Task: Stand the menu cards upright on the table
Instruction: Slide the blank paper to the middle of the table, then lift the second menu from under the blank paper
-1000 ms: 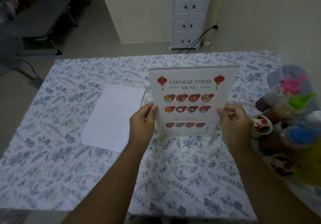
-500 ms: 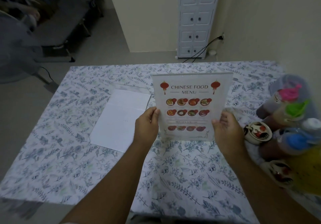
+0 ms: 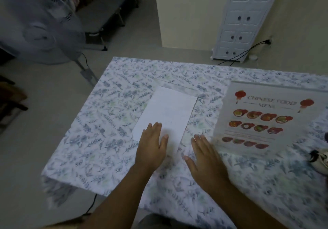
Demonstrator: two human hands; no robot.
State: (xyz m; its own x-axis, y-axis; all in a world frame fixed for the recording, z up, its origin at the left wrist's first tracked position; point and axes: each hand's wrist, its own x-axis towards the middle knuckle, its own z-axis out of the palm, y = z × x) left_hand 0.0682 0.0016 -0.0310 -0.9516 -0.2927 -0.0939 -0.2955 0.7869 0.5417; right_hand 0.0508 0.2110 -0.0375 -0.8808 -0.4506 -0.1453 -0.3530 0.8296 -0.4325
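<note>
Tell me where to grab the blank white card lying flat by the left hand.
Grip the white card by its near short edge, coming from the person's side: it lies flat, and the left hand already rests open over that end. Pinching its two long edges would also work.

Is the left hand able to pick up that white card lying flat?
Probably yes. The left hand is open with its fingers already over the near end of the white card, and nothing lies on the card or between them.

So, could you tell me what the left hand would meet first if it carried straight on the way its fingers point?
The left hand already overlaps the flat white rectangular card; going on, it would probably slide along it.
</note>
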